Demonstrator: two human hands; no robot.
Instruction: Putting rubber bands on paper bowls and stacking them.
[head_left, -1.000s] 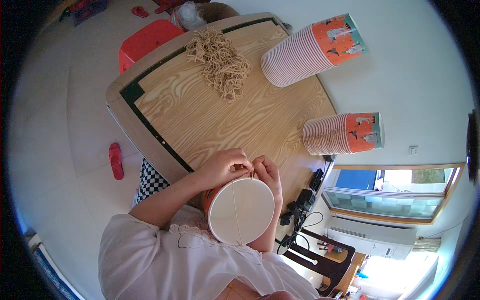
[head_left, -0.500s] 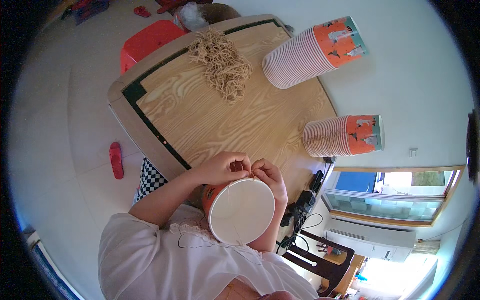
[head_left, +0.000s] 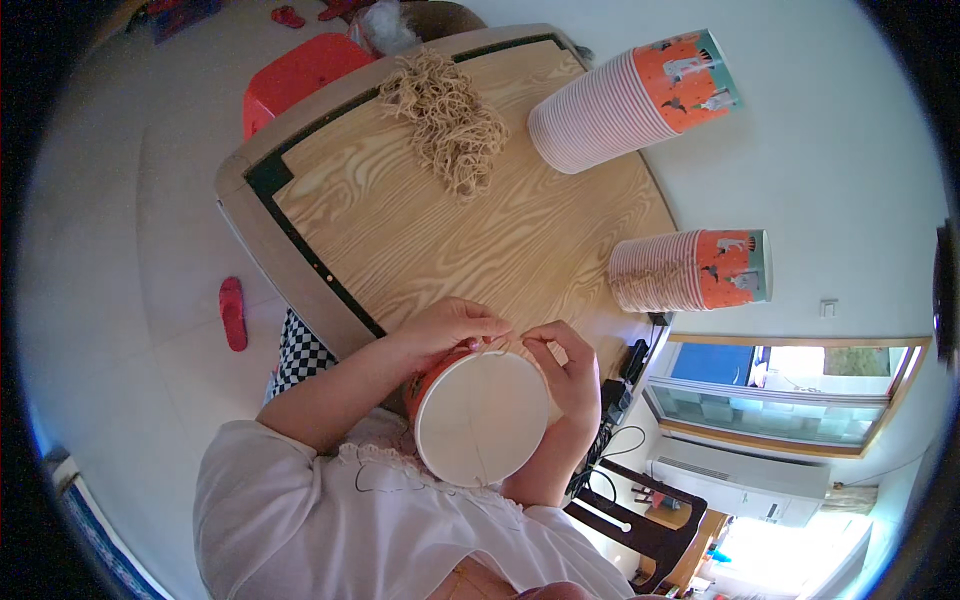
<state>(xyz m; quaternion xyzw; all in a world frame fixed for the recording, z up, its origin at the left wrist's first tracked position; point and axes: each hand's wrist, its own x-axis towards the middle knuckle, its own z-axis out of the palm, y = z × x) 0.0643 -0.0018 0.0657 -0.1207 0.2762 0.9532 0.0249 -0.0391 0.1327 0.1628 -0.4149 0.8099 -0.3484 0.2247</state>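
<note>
A paper bucket (head_left: 482, 420), orange outside and white inside, rests against my body with its mouth facing up toward me. A thin tan string (head_left: 478, 448) runs across the mouth from the near rim to the far rim. At the far rim my left hand (head_left: 448, 332) pinches the string, its fingertips close to the bucket's edge. My right hand (head_left: 568, 372) pinches the string too, a little to the right, with fingers bent. A short stretch of string shows between the two hands. Any knot there is too small to make out.
A tangled heap of tan strings (head_left: 448, 122) lies on the wooden table (head_left: 400, 235). Two stacks of nested paper buckets, a tall one (head_left: 610, 110) and a shorter one (head_left: 675, 272), stand along its right side. Black cables (head_left: 605, 440) and a dark chair (head_left: 680, 535) are at the lower right.
My hands have drawn apart along the far rim, the right one shifting to the right. A little more string shows between them. The bucket has barely moved.
</note>
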